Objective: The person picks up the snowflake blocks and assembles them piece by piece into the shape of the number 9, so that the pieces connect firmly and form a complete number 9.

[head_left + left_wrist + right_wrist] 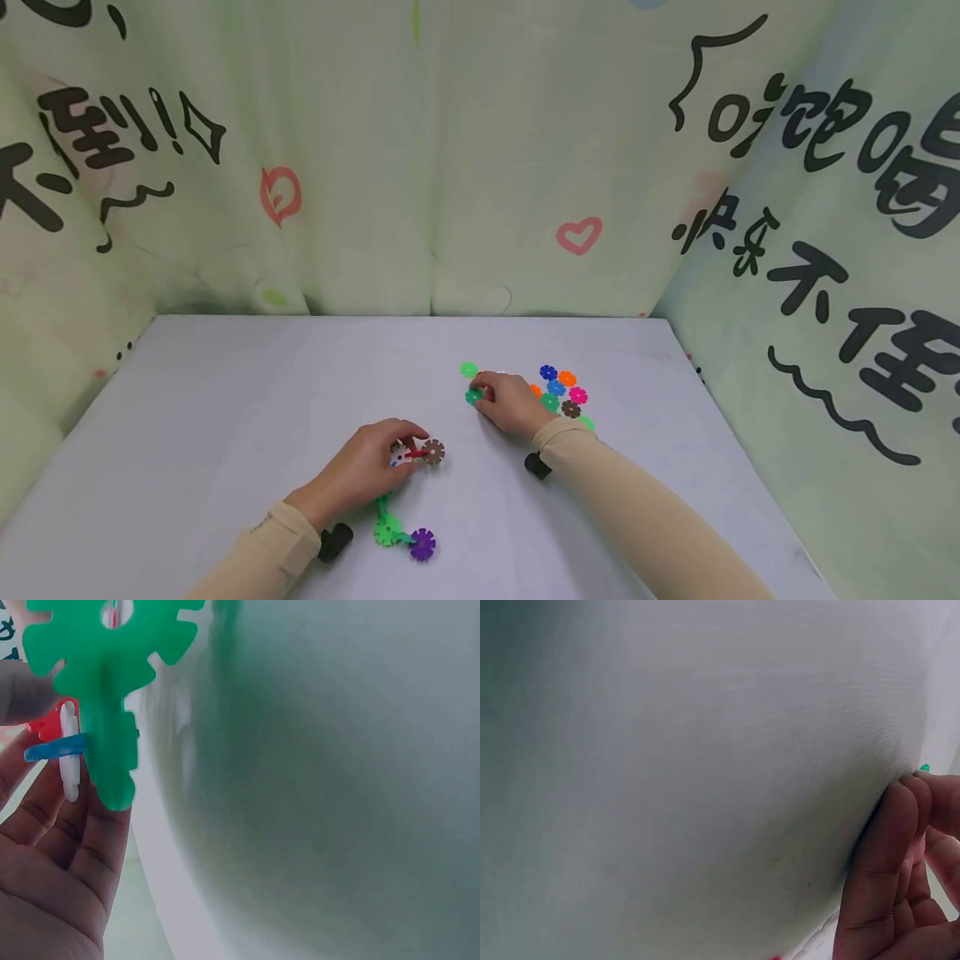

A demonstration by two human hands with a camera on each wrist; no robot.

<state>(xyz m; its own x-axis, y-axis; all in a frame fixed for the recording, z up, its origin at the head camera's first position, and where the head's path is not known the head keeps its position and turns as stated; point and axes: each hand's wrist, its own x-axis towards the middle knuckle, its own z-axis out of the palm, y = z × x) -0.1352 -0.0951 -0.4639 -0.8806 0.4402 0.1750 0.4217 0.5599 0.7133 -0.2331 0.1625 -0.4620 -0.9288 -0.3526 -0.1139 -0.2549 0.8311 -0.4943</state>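
Two hands work on the table (225,392). The left hand (367,471) curls around a chain of linked discs (401,508) near centre; the right hand (510,404) pinches a teal disc (473,397) left of the loose pile (562,390). These discs look light, stiff and slick, so best gripped by their notched rims.

A pale grey table (225,400) stands enclosed on three sides by light green cloth curtains (420,167). The curtains bear black brush-style characters (825,125), wavy lines and red heart outlines (579,236). Lighting is soft and even.
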